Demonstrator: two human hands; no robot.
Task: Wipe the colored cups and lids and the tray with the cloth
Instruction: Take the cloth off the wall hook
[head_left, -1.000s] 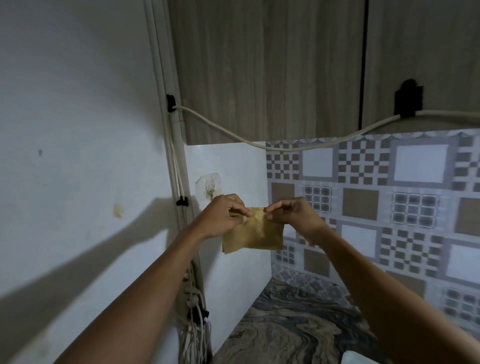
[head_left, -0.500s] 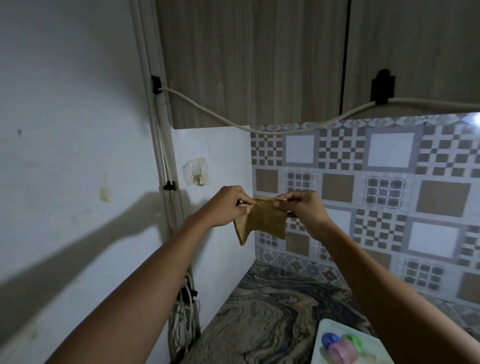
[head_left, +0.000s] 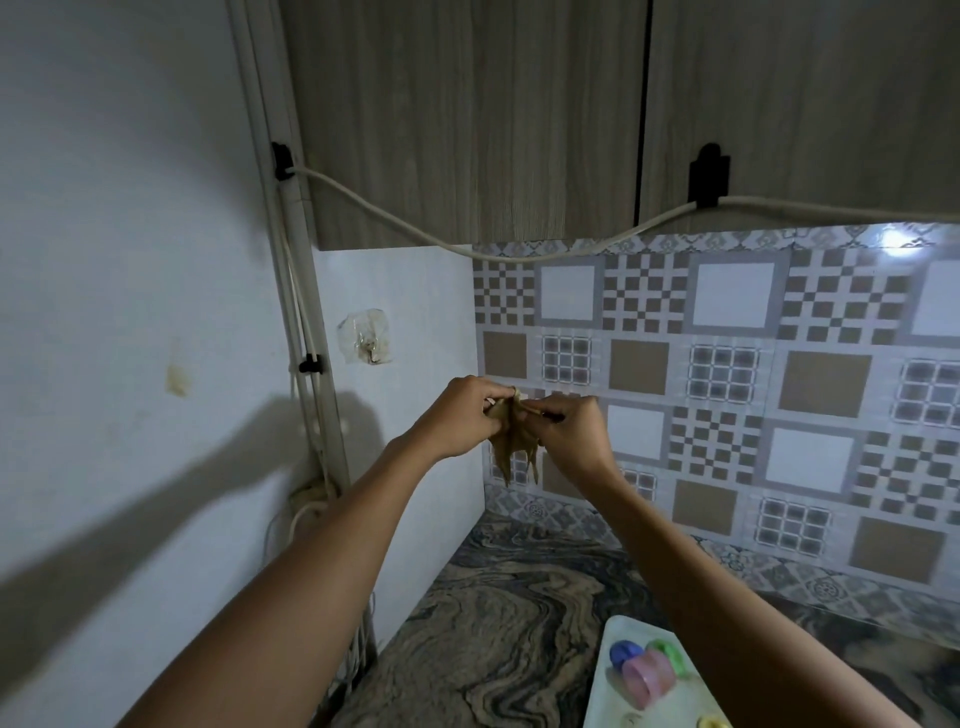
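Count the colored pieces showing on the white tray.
4. On the tray: a blue piece at the back, a green piece beside it, a pink piece in front, a yellow piece at the frame's bottom edge. The right arm may hide more.

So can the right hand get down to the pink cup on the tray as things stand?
Probably yes. The right hand is pinching the cloth together with the left hand, high above the counter. Nothing lies between it and the pink cup on the tray.

A white cable (head_left: 467, 244) sags beneath wooden cabinets (head_left: 519, 119) above patterned tiles (head_left: 727, 374).
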